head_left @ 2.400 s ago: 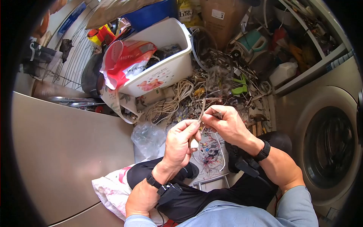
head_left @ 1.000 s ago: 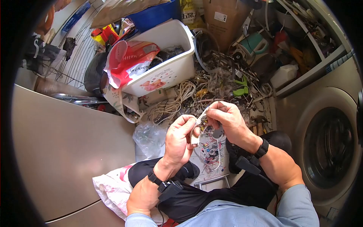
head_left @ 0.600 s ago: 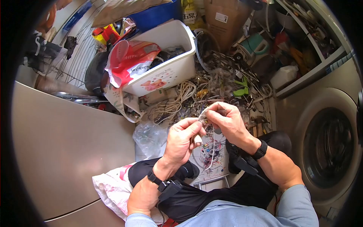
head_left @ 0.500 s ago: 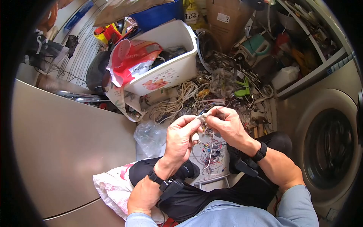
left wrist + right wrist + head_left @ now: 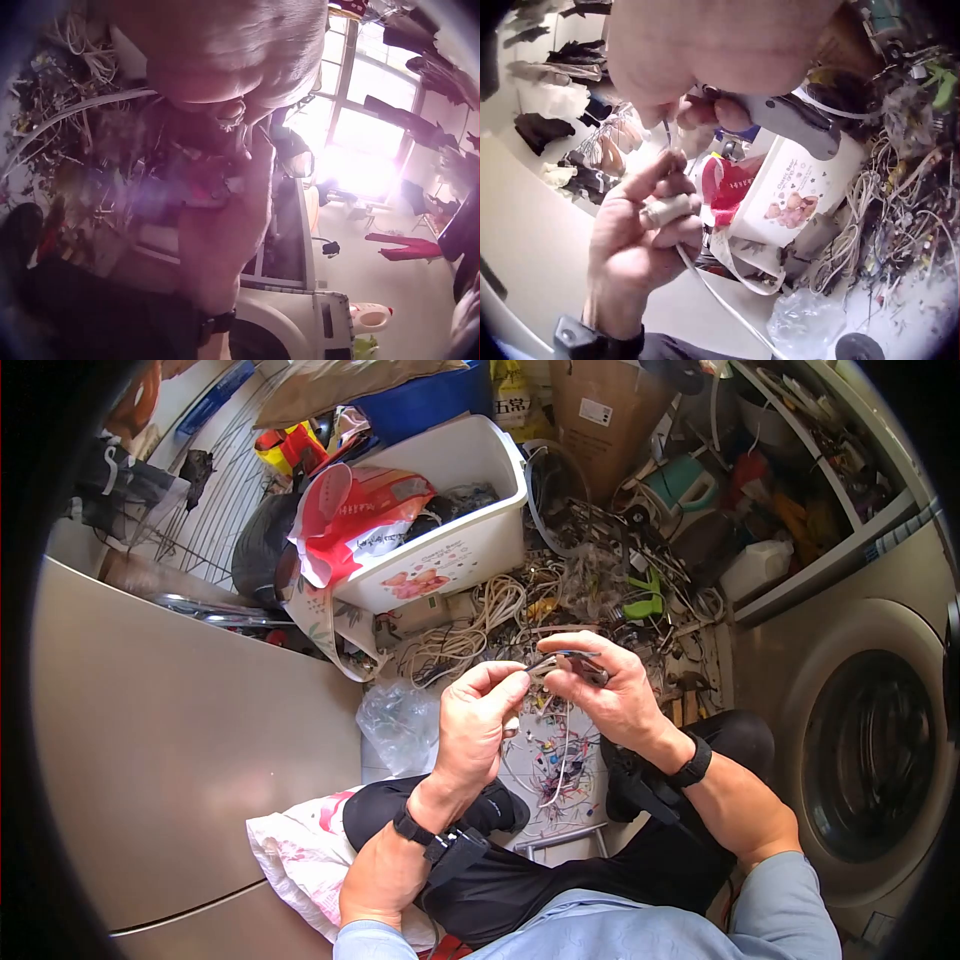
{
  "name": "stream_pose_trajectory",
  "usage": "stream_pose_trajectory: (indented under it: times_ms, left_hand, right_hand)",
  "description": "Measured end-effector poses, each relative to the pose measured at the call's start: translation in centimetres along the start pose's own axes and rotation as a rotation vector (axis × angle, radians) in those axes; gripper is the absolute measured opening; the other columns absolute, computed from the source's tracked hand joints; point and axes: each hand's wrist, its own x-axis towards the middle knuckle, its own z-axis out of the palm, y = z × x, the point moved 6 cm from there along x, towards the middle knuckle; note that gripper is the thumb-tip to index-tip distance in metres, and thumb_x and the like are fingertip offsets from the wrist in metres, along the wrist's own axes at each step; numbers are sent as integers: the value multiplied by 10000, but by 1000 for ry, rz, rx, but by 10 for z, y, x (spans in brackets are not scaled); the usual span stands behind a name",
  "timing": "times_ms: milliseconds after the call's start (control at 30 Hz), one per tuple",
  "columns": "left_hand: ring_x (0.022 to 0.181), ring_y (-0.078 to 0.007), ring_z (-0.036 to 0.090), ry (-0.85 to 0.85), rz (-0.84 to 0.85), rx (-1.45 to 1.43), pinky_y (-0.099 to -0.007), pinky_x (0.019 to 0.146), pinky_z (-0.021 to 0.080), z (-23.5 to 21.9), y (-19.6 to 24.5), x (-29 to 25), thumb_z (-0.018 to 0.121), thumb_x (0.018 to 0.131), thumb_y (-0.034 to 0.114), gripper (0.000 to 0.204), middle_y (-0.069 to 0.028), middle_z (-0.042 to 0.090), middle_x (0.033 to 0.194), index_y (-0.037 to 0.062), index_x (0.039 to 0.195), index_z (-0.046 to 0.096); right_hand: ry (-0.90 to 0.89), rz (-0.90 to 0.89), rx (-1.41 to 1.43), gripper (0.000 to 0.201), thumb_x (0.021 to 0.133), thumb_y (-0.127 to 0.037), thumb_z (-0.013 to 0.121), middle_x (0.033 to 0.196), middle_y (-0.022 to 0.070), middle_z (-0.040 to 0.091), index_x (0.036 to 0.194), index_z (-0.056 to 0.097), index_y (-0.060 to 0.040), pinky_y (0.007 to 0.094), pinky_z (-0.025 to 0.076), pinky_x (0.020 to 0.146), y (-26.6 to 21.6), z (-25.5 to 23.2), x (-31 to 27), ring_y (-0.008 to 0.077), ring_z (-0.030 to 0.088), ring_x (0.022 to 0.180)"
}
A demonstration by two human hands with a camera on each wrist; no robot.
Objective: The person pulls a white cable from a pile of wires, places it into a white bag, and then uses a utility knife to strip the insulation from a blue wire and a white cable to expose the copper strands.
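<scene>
Spanning the gap between the 2 hands, a thin dark wire (image 5: pixel 540 663) is held up above the floor, with its left part pinched between the thumb and forefinger of the left hand (image 5: pixel 472 723). A cream cylinder (image 5: pixel 669 211) is cradled in the same hand's curled lower fingers, and from just beside it a white cable (image 5: pixel 720 299) is led away downward. A grey tool (image 5: pixel 799 124) is gripped in the right hand (image 5: pixel 618 695); whether the wire is pinched there as well, and whether any blade or jaw is bearing on it, cannot be told.

The step in hand is judged to be the working of the wire with the tool, perhaps stripping or trimming; no finished result can be made out. For the next move, a firm left pinch would be needed, with the tool's edge brought square to the wire and the left fingertips kept out of its path.

Below, the floor is littered with wire scraps (image 5: pixel 560 760); farther off, to the left, a white bin (image 5: pixel 490 545) is seen.
</scene>
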Motion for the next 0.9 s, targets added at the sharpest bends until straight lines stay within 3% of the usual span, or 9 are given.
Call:
stream_pose_trajectory:
  times_ms: [100,200,333,467,600,667,767,833,900]
  left_hand:
    - [586,-29,537,-22,80,139,-187,500,386,2,2,-2,715,969,110,132,30,661,779,35,1077,717]
    - [752,-15,556,-84,180,326,-193,656,443,14,8,-5,693,988,119,164,50,666,841,3,1100,727]
    - [692,-22,515,-133,101,474,-211,609,415,20,4,-3,677,998,140,160,56,642,788,-8,1011,735]
    - [611,-20,478,-144,100,579,-234,538,373,24,3,2,678,995,175,169,62,602,700,20,1015,741]
    - [603,-38,499,-167,136,647,-244,543,399,36,6,0,679,984,153,153,25,622,683,14,1008,737]
    - [581,-69,519,-144,439,843,-265,539,426,44,18,-4,677,976,133,142,-41,630,654,5,1003,732]
    - [559,-95,530,-92,524,933,-285,534,444,49,24,-14,678,972,125,138,-96,623,642,0,1002,728]
    - [550,-87,515,-95,544,930,-286,519,433,49,24,-14,672,980,125,137,-83,603,631,3,1000,732]
    - [551,-74,499,-100,535,897,-285,514,423,47,25,-11,664,987,123,139,-67,573,610,3,994,735]
  right_hand:
    - [-28,1,-78,153,955,-86,730,862,-17,646,1098,726,-33,226,487,725,5,-6,6,39,572,800]
    - [-28,94,40,127,987,-119,703,869,-32,642,1070,714,-23,212,467,698,13,-7,6,29,559,785]
    - [23,230,182,124,998,-146,693,820,-40,621,1016,706,-24,210,426,627,22,-11,8,27,520,718]
    - [101,176,226,131,994,-155,696,783,-40,598,973,702,-25,206,374,571,14,-26,15,23,472,665]
    - [160,161,267,128,987,-148,701,759,-37,597,960,705,-23,207,374,564,7,-36,15,26,484,655]
    - [197,153,253,140,980,-157,707,745,-29,599,953,704,-19,211,363,554,11,-38,16,32,478,631]
    - [260,146,234,157,969,-162,717,694,-28,583,933,702,-9,215,337,526,8,-51,18,38,462,576]
    - [275,125,223,165,965,-157,722,678,-40,567,903,688,-8,216,324,511,8,-55,20,30,444,565]
    - [307,55,18,168,961,-130,728,699,-47,577,864,689,1,226,368,533,-1,-62,23,23,467,623]
